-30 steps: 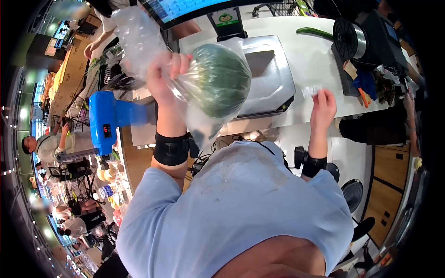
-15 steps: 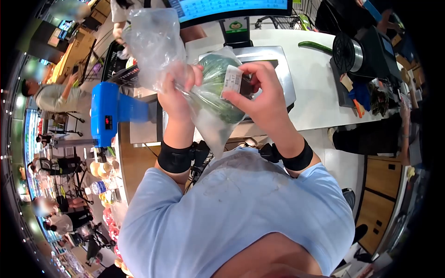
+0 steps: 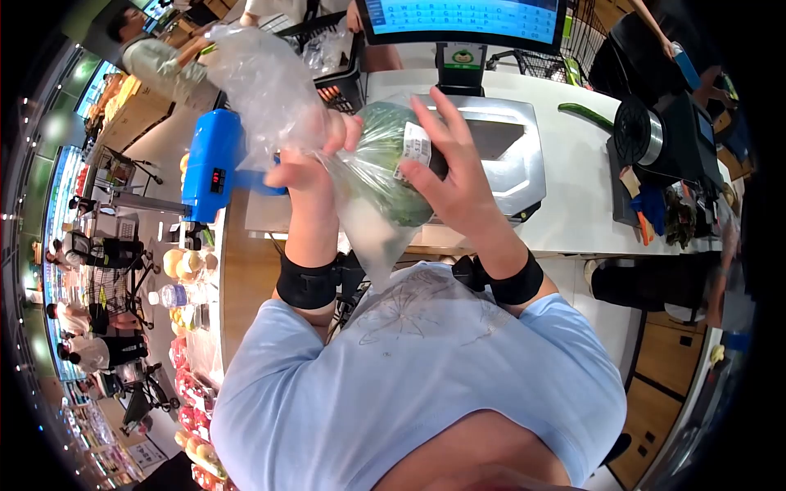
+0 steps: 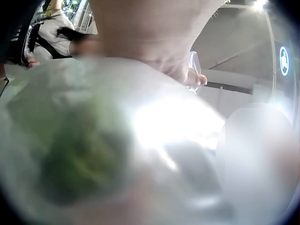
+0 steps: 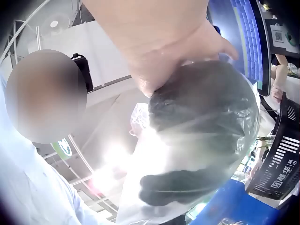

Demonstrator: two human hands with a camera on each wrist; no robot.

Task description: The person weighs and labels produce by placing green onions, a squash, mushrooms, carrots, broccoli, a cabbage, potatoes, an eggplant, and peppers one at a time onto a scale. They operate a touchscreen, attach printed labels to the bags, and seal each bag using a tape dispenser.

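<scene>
In the head view my left hand (image 3: pixel 304 170) grips the gathered neck of a clear plastic bag (image 3: pixel 266 82), whose loose end rises above the fist. Inside the bag is a round, dark green, melon-like fruit (image 3: pixel 383 131), held up in front of the scale (image 3: pixel 520 176). A white printed price label (image 3: pixel 416 144) lies on the bag's right side. My right hand (image 3: pixel 460 176) presses against that side, fingers spread and extended, thumb at the label's lower edge. The right wrist view shows the bagged fruit (image 5: pixel 206 103) against the palm; in the left wrist view the bag (image 4: pixel 84 140) is blurred.
A touchscreen (image 3: pixel 467 20) stands behind the scale. On the white counter (image 3: pixel 573 196) lie a cucumber (image 3: pixel 585 114) and, farther right, a roll (image 3: pixel 639 135) beside a black machine. A blue device (image 3: pixel 214 164) stands left, near a black basket (image 3: pixel 327 61).
My right hand came in from the right with the label, first pinching it, and now spreads its fingers over the label's side of the bag. The left hand keeps its grip on the neck.
</scene>
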